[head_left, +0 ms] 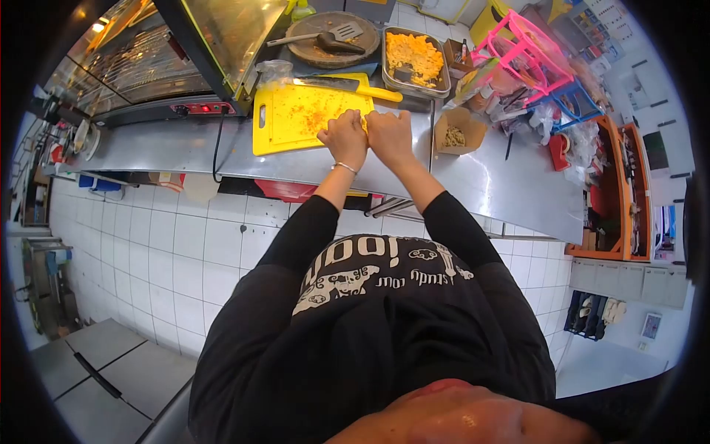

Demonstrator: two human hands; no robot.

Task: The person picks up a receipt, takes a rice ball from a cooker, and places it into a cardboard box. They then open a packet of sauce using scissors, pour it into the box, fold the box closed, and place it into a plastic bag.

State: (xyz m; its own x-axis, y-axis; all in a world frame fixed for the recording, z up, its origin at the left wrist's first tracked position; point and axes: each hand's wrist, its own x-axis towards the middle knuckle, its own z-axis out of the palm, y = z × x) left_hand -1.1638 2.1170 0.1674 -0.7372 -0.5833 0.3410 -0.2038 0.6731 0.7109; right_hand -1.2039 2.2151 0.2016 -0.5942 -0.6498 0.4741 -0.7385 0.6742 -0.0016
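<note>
My left hand [345,139] and my right hand [390,138] are side by side over the right edge of a yellow cutting board [274,118]. The fingers of both are curled in and closed. A bit of yellow shows between them, but what they hold, if anything, is hidden. Orange crumbs are scattered over the board. A knife with a yellow handle [379,92] lies along the board's far side, its blade pointing left. Right of my right hand stands an open brown paper box [460,132] with shredded food inside.
Behind the board are a metal tray [447,83] of orange-yellow food pieces and a round board [303,53] carrying a slotted spatula [346,32]. A glass-fronted warming cabinet [211,109] stands left. Pink [529,52] and blue plastic racks crowd the right of the steel counter [510,177].
</note>
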